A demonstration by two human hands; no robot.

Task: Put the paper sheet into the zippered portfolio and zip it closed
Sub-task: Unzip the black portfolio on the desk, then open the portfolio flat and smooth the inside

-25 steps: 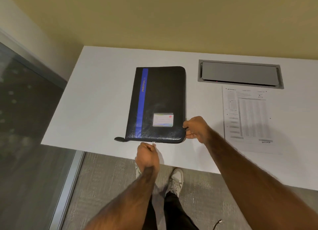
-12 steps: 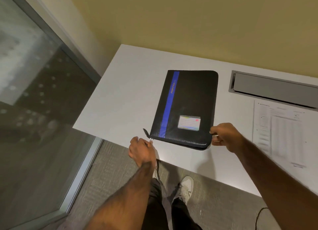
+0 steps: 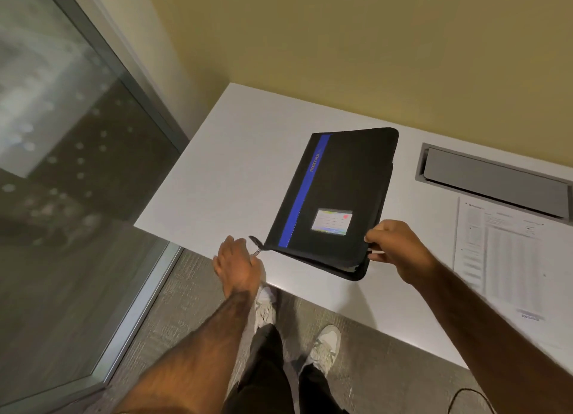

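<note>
— 1 portfolio [image 3: 333,193], black with a blue stripe and a small label window, lies on your white table [image 3: 235,165] near the front edge. Where are your hands on it?

— Your left hand [image 3: 236,263] sits at its near left corner, fingers pressed together around the metal zipper pull [image 3: 257,252]. Your right hand [image 3: 395,248] pinches the near right corner, thumb on the cover, fingers curled under.

— Is it zipped?

— Along the near edge the cover stands apart from the base, so you can see a gap at the right corner.

— And the paper sheet [image 3: 508,258]?

— It lies flat on the table, right of the portfolio and apart from it, just in front of the grey cable hatch [image 3: 493,181]. 2 white shoes [image 3: 324,342] show below, on the carpet.
</note>
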